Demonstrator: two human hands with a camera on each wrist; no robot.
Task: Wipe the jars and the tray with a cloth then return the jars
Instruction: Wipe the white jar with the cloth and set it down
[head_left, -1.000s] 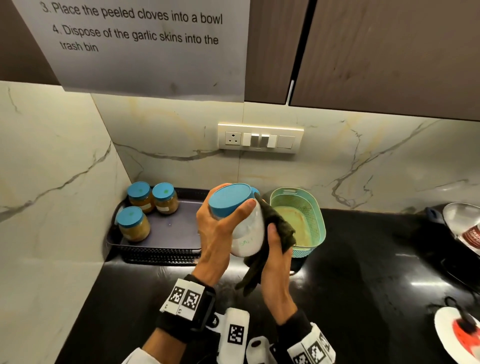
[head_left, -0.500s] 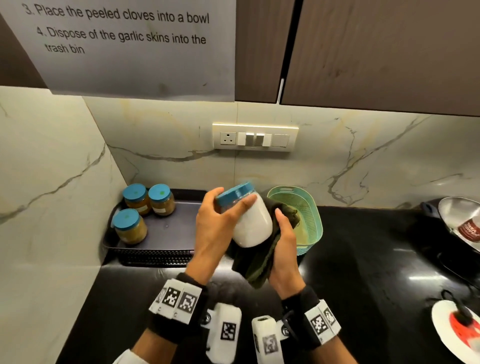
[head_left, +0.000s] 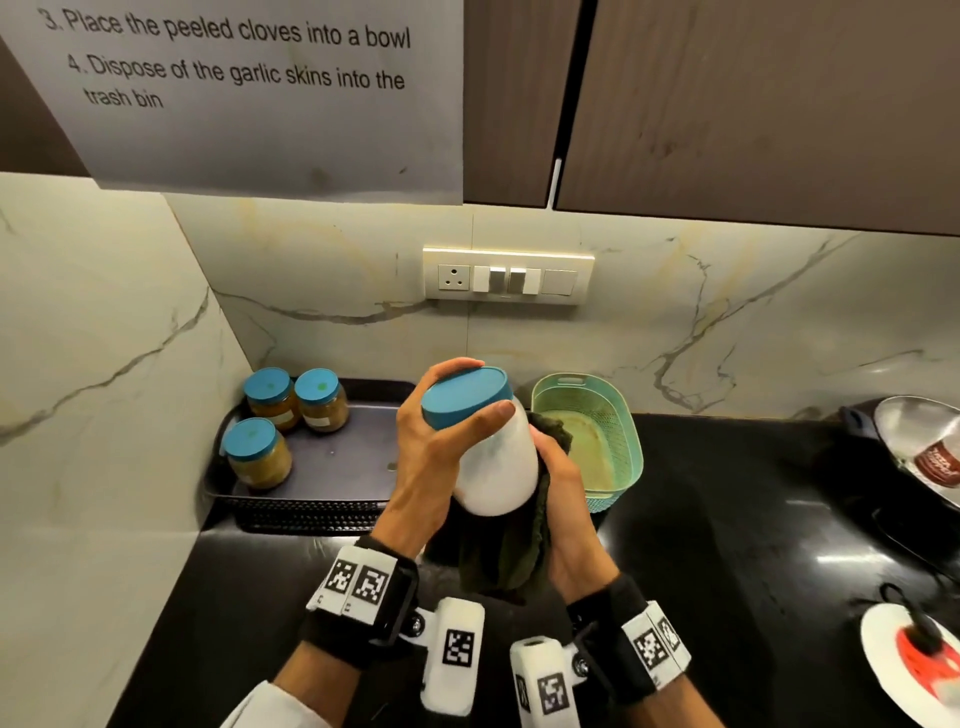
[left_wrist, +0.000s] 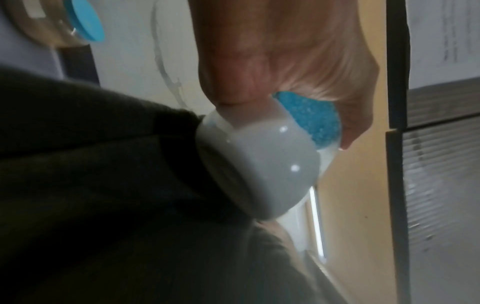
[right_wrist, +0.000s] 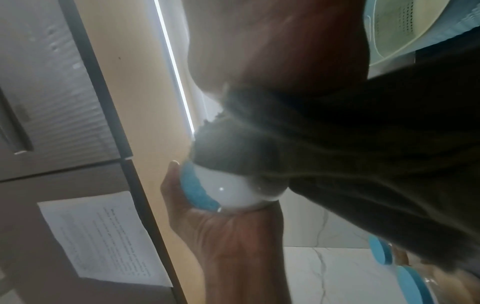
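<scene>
The white jar (head_left: 497, 467) is clamped at its lid by the left hand (head_left: 431, 457); the cloth (head_left: 511, 551) is gripped by the right hand (head_left: 563, 499). A slip onto the worktop (head_left: 727, 519) is risked if rubbed hard.

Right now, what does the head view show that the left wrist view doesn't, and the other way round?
Only the head view shows the tray, all three brown-filled jars on it, the green basket, the wall switch plate, and the right hand pressing the cloth to the jar. Only the left wrist view shows the white jar's underside close up, seated against the cloth. Both show the left hand gripping the white jar at its blue lid, with the dark cloth against the jar.
</scene>
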